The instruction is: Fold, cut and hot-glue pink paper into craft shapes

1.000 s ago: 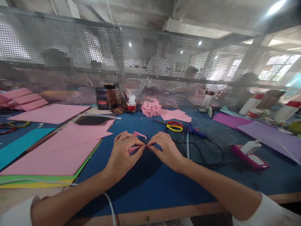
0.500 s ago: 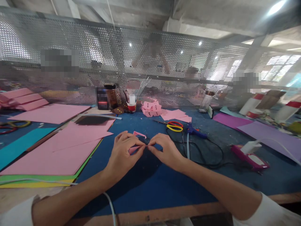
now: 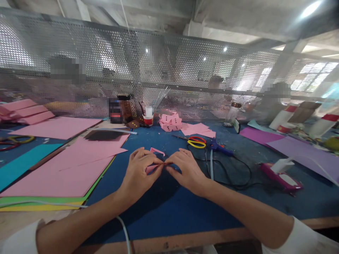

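Note:
Between my hands is a small folded piece of pink paper (image 3: 151,169), mostly covered by fingers. My left hand (image 3: 143,171) is closed in a pinch on it, thumb against forefinger. At the paper's right end, the fingertips of my right hand (image 3: 186,171) pinch too, touching the left fingertips. Just beyond lies a narrow pink paper strip (image 3: 158,151), bent at its end. Scissors (image 3: 196,142) with red and yellow handles lie past my right hand, beside a blue glue gun (image 3: 221,147).
Pink sheets (image 3: 63,173) are stacked at left over green and yellow ones. Dotted pink paper pieces (image 3: 170,121) sit at the back by a paper cup (image 3: 148,120). A magenta power strip (image 3: 282,178) and purple sheets (image 3: 304,155) lie right. A perforated metal screen (image 3: 169,70) stands behind.
My right hand's fingers have shifted slightly at the paper, the thumb a little lower. My left hand stays nearly still. Behind the screen, a person's figure has moved left.

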The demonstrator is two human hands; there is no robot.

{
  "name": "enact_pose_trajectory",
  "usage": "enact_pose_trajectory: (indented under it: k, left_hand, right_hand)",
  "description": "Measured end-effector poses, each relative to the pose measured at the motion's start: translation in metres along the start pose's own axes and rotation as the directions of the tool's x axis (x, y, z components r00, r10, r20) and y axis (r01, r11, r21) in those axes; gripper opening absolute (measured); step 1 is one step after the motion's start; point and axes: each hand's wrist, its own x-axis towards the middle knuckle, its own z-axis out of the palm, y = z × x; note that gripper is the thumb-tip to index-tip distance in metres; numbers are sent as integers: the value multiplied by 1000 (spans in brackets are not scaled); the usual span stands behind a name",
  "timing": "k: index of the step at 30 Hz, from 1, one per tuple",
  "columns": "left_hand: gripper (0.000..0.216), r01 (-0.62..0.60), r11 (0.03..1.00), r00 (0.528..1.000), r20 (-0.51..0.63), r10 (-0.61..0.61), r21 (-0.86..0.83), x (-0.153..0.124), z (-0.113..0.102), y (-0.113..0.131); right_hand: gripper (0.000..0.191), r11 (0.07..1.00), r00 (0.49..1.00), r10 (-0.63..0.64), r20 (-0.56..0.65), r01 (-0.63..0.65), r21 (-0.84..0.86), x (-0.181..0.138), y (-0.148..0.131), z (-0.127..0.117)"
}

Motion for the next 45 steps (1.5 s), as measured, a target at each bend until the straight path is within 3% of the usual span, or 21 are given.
enact_pose_trajectory:
  k: [9, 12, 14, 17, 20, 28, 34, 45]
  left_hand:
    - [12, 29, 997, 998, 57, -26, -65, 3, -8, 3]
    - [29, 127, 979, 992, 31, -124, -157, 12, -18, -7]
    - [37, 257, 933, 966, 31, -258, -251, 18, -22, -18]
    - [42, 423, 848, 905, 206, -373, -320, 23, -20, -34]
    - [43, 484, 818, 864, 318, -390, -311, 25, -14, -42]
    - [44, 436, 862, 896, 217, -389, -259, 23, -15, -44]
    - [39, 510, 835, 857, 203, -474, -206, 23, -15, -47]
    - [43, 631, 752, 772, 254, -583, -190, 24, -13, -66]
  right_hand:
    - [8, 998, 998, -56, -17, 56, -15, 3, 9, 1]
    - [9, 999, 999, -54, 5, 54, -10, 5, 13, -5]
    - [11, 998, 998, -52, 26, 52, -29, 6, 18, -7]
    - [14, 996, 998, -17, 60, 22, -83, 5, 26, -7]
    - [17, 991, 996, 42, 80, -32, -130, 4, 34, -5]
    - [23, 975, 980, 199, 19, -197, -99, 3, 45, -5]
    - [18, 953, 953, 302, -13, -302, 3, 6, 42, -8]
    - [19, 849, 882, 445, 154, -470, 241, 4, 31, -11]
